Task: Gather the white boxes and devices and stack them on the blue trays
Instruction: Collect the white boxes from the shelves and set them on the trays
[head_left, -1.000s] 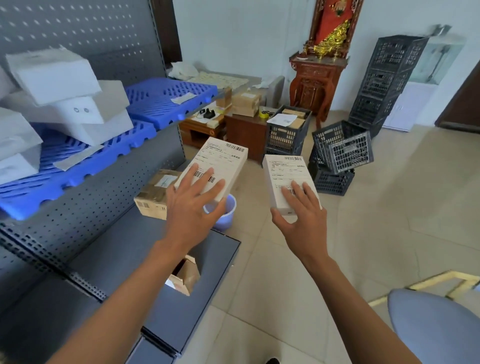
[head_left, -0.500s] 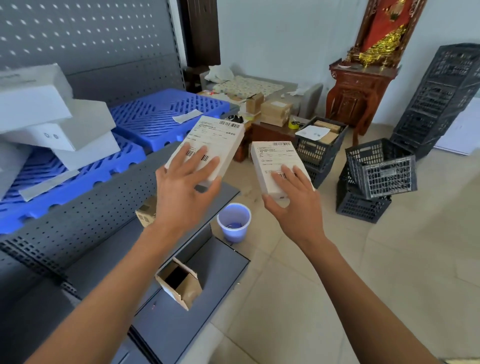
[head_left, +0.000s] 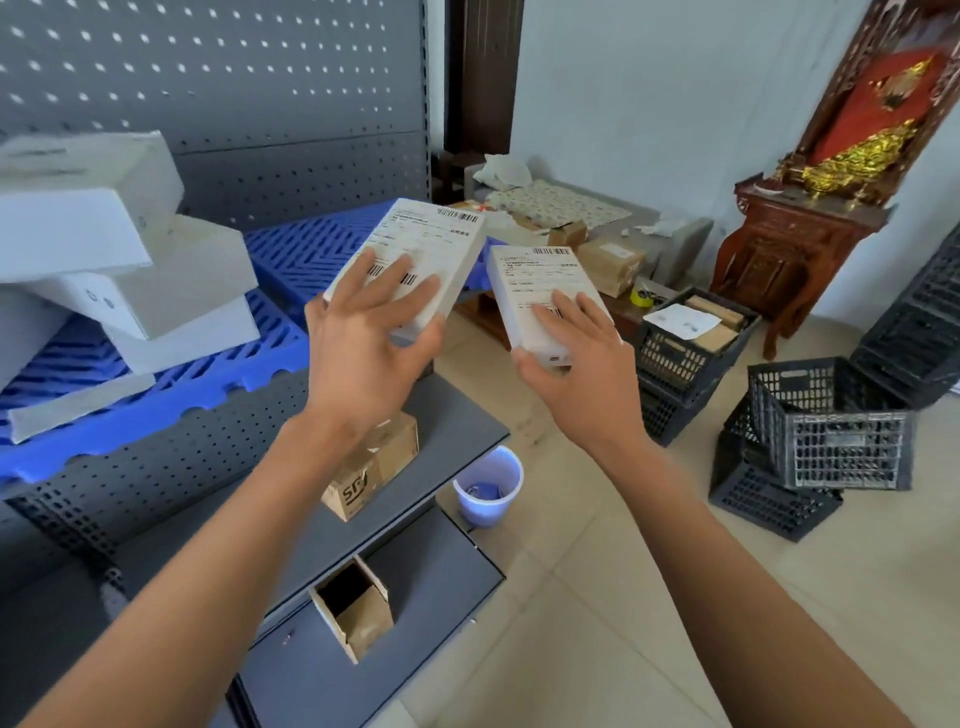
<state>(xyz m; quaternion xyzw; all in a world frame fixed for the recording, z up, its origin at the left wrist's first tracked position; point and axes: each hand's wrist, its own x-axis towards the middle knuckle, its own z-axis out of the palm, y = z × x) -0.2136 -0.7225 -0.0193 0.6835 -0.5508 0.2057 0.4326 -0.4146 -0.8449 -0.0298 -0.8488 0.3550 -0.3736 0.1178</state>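
So two flat white labelled boxes are being carried over to the shelf right now: one box (head_left: 415, 260) is gripped from underneath and across its top by the left hand (head_left: 363, 353), fingers spread over the barcode label, and the second box (head_left: 545, 296) is held the same way by the right hand (head_left: 582, 374). Both are up in the air, just right of the far blue tray (head_left: 306, 254), not set down yet. Looks like the carry step, and placing is what's left. The near blue tray (head_left: 156, 410), left of the far one, is already loaded with a leaning pile of white boxes (head_left: 135, 275), so the bare far tray is probably the easier landing spot. Care will be needed not to bump that pile, since it's tilted. Below the far tray, a brown carton (head_left: 374, 467) sits on the grey shelf (head_left: 457, 415), with a blue cup (head_left: 488, 486) on the floor beside it and black crates (head_left: 826, 441) well off to the right.
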